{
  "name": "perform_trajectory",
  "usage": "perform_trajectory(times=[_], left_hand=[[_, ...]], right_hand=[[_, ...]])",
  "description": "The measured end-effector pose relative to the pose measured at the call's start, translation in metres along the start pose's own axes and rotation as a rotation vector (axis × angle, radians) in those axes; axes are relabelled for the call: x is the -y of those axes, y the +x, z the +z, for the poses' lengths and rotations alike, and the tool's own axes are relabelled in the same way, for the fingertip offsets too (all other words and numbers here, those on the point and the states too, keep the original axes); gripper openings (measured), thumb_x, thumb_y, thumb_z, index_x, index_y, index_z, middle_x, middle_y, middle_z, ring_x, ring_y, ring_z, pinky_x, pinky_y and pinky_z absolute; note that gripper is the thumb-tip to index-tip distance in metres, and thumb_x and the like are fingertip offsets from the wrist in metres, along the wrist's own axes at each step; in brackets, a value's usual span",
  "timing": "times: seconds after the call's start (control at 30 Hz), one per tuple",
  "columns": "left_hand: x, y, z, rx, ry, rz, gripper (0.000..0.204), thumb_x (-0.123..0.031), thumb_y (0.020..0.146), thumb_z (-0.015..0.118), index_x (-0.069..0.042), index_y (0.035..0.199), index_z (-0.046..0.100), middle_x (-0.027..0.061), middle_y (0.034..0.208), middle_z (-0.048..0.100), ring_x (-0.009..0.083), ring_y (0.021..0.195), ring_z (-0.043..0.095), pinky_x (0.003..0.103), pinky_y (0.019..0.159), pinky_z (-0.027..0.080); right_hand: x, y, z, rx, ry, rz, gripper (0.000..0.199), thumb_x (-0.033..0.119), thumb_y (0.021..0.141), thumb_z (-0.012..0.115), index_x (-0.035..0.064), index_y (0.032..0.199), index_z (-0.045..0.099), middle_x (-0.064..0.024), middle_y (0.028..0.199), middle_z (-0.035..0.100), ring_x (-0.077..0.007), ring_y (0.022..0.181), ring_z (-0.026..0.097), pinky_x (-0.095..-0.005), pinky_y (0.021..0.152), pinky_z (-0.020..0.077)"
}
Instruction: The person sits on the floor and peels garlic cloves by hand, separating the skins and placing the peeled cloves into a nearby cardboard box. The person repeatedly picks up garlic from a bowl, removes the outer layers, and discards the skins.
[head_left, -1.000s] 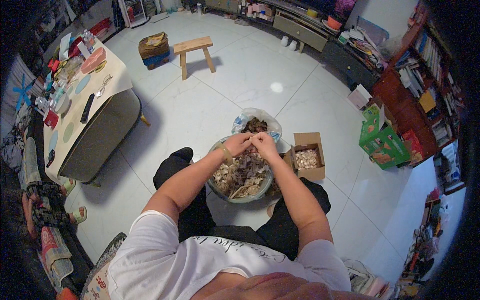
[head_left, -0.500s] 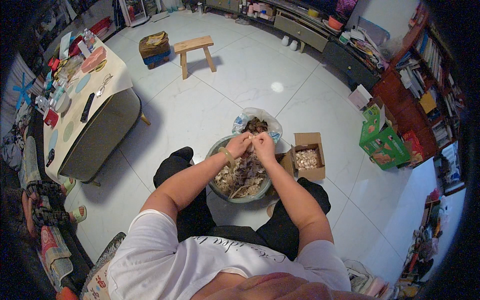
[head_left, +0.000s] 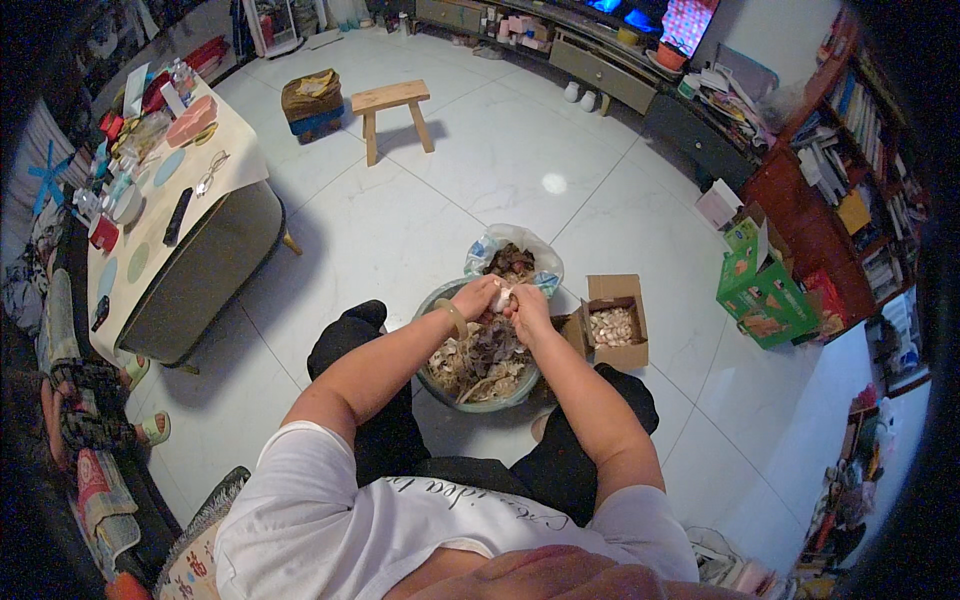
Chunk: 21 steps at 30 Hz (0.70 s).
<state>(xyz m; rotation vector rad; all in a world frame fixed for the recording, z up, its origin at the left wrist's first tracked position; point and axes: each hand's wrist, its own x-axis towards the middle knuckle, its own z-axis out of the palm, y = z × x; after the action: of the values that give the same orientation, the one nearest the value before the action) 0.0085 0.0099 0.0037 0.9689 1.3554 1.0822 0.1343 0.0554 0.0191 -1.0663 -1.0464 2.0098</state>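
Both my hands meet over the far part of a round basin (head_left: 478,407) heaped with dry, papery garlic skins (head_left: 490,362). My left hand (head_left: 472,298), with a pale bangle on its wrist, has its fingers closed on a whitish garlic bulb (head_left: 501,299). From the other side, my right hand (head_left: 531,310) pinches the same bulb. Fingers hide part of it. Just beyond the basin lies an open plastic bag (head_left: 546,262) with brownish, reddish contents too small to make out. To the right of my hands, an open cardboard box (head_left: 627,356) contains many pale garlic cloves (head_left: 613,326).
My knees flank the basin. A small wooden stool (head_left: 390,97) and a brown and blue box-like thing (head_left: 313,103) stand farther off. At left is a cluttered table (head_left: 150,235). A green carton (head_left: 765,296) stands at right by a bookcase (head_left: 812,205). A person's slippered foot (head_left: 155,428) shows at left.
My hands have lowered slightly and parted a little, and the whitish garlic bulb between them shows more clearly. The screen at the back now glows blue and pink.
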Motion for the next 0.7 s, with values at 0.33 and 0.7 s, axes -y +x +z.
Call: perform_trajectory(times=[0.33, 0.7], left_hand=[[-0.004, 0.001, 0.003, -0.009, 0.002, -0.027, 0.03, -0.034, 0.083, 0.041, -0.009, 0.096, 0.049, 0.0004, 0.081, 0.051, 0.0107, 0.068, 0.047, 0.025, 0.052, 0.041], [0.0, 0.012, -0.007, -0.09, 0.242, 0.015, 0.033, -0.034, 0.079, 0.052, -0.005, 0.094, 0.049, 0.0025, 0.079, 0.051, 0.0101, 0.072, 0.047, 0.025, 0.063, 0.041]], right_hand=[[-0.008, 0.009, -0.005, -0.071, 0.297, 0.141, 0.018, 0.017, 0.081, 0.039, 0.0086, 0.065, 0.036, -0.0018, 0.058, 0.035, -0.0129, 0.047, 0.036, -0.0278, 0.043, 0.0353], [-0.003, 0.011, -0.004, -0.12, 0.366, 0.184, 0.019, 0.026, 0.083, 0.04, 0.0071, 0.08, 0.043, -0.0039, 0.064, 0.042, -0.0143, 0.048, 0.039, -0.0292, 0.043, 0.0383]])
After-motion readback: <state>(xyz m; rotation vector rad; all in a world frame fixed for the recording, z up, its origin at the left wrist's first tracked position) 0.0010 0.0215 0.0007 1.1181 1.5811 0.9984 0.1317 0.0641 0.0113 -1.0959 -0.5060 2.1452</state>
